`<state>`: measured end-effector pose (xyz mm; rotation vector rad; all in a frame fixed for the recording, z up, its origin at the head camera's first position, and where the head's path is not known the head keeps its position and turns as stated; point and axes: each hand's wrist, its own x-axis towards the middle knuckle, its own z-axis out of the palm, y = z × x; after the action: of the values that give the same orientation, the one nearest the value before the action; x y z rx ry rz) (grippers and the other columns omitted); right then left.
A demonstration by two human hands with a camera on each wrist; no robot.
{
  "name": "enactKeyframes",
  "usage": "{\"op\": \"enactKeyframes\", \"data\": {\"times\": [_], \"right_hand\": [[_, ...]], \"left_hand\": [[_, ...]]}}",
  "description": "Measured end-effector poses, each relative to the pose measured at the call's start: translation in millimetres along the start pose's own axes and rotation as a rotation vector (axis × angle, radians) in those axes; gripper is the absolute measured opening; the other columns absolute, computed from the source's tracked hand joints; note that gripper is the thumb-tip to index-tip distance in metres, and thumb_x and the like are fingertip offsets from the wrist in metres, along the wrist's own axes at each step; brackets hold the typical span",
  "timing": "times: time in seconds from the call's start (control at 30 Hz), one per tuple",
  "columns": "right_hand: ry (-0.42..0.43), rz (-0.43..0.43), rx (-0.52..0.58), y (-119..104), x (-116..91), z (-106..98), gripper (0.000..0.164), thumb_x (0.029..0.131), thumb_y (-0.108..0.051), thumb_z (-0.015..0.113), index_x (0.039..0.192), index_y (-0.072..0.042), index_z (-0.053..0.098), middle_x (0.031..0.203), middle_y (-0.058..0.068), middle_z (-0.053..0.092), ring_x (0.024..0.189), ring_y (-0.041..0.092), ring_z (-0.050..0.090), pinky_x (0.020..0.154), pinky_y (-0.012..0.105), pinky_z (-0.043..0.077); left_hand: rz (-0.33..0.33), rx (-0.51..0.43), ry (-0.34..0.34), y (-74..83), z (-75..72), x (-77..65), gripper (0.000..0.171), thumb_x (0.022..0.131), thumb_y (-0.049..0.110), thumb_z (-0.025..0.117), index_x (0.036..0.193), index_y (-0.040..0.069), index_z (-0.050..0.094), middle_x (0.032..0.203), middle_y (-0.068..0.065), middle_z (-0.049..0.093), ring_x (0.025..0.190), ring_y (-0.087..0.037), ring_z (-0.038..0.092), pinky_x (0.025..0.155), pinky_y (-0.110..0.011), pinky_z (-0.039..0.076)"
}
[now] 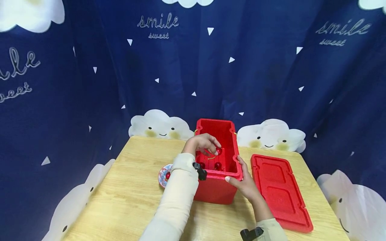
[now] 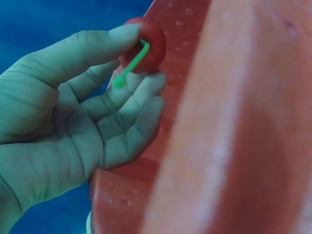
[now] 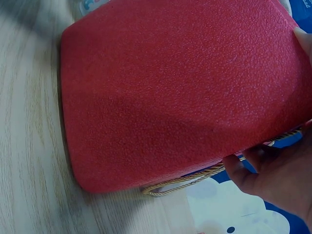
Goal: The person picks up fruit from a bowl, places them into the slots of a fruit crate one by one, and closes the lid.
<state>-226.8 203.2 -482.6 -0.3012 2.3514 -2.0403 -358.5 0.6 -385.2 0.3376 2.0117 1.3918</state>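
My left hand (image 1: 202, 143) reaches over the red foam box (image 1: 215, 189) and pinches a cherry (image 2: 155, 44) between thumb and fingers. A short green stem (image 2: 134, 66) hangs from that cherry. Inside the box, a dark red cherry (image 1: 217, 165) lies near the close end, with another partly behind the rim and left wrist. My right hand (image 1: 248, 184) grips the box's near right corner, its thumb on the front and its fingers along the right side. In the right wrist view, part of this hand (image 3: 273, 170) shows beside the red wall.
To the left of the box stands a small patterned bowl (image 1: 162, 180) with a red cherry (image 1: 168, 175), partly covered by my left sleeve. A red lid (image 1: 280, 190) lies on the wooden table (image 1: 132, 174) at the right. A twisted rope (image 3: 195, 178) runs along the box's side.
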Motion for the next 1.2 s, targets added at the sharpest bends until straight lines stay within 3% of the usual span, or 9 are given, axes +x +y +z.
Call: {"op": "enactKeyframes", "data": {"times": [0.23, 0.63, 0.87, 1.0, 1.1, 1.2], "right_hand": [[-0.001, -0.004, 0.000, 0.3, -0.2, 0.7, 0.091, 0.081, -0.011, 0.070, 0.148, -0.024, 0.011, 0.143, 0.019, 0.030, 0.124, 0.035, 0.038, 0.086, 0.028, 0.045], [0.000, -0.005, 0.001, 1.1, 0.1, 0.2, 0.091, 0.080, -0.011, 0.071, 0.148, -0.023, 0.011, 0.143, 0.017, 0.031, 0.125, 0.034, 0.037, 0.086, 0.026, 0.044], [0.000, 0.009, -0.009, 2.0, -1.2, 1.0, 0.092, 0.080, -0.013, 0.071, 0.148, -0.024, 0.011, 0.143, 0.018, 0.030, 0.124, 0.035, 0.037, 0.087, 0.034, 0.045], [-0.001, 0.011, -0.008, 1.9, -2.5, 2.5, 0.092, 0.080, -0.013, 0.071, 0.148, -0.025, 0.010, 0.143, 0.018, 0.030, 0.124, 0.035, 0.038, 0.087, 0.036, 0.045], [-0.003, -0.005, 0.002, 0.2, -1.5, 2.3, 0.091, 0.080, -0.011, 0.070, 0.148, -0.023, 0.011, 0.143, 0.018, 0.030, 0.124, 0.035, 0.038, 0.087, 0.035, 0.045], [-0.009, -0.004, 0.006, -0.2, -1.3, 1.7, 0.091, 0.081, -0.010, 0.070, 0.149, -0.024, 0.010, 0.144, 0.018, 0.029, 0.125, 0.035, 0.037, 0.086, 0.031, 0.045]], "left_hand": [[-0.076, 0.004, -0.055, 1.8, -0.7, 6.0, 0.025, 0.074, -0.009, 0.069, 0.098, 0.000, 0.066, 0.076, -0.014, 0.064, 0.064, -0.021, 0.057, 0.070, -0.041, 0.053], [-0.165, 0.009, -0.101, 3.7, 0.5, 12.1, 0.026, 0.075, -0.009, 0.067, 0.099, 0.001, 0.066, 0.077, -0.013, 0.062, 0.072, -0.024, 0.056, 0.066, -0.038, 0.053], [-0.177, 0.031, -0.090, 4.3, 2.7, 9.9, 0.025, 0.076, -0.004, 0.069, 0.100, 0.003, 0.066, 0.084, -0.014, 0.066, 0.094, -0.033, 0.057, 0.079, -0.045, 0.050], [-0.139, 0.097, -0.063, 6.6, 2.5, 6.4, 0.026, 0.075, 0.000, 0.072, 0.099, 0.005, 0.066, 0.083, -0.012, 0.066, 0.085, -0.028, 0.058, 0.078, -0.043, 0.051], [-0.059, 0.155, -0.032, 11.1, 1.0, 2.2, 0.028, 0.074, 0.003, 0.074, 0.100, 0.007, 0.066, 0.085, -0.010, 0.066, 0.077, -0.022, 0.059, 0.075, -0.040, 0.051], [0.015, 0.185, -0.019, 15.1, 0.5, -3.3, 0.032, 0.073, 0.005, 0.074, 0.104, 0.008, 0.065, 0.091, -0.008, 0.066, 0.083, -0.023, 0.060, 0.076, -0.038, 0.050]]}}
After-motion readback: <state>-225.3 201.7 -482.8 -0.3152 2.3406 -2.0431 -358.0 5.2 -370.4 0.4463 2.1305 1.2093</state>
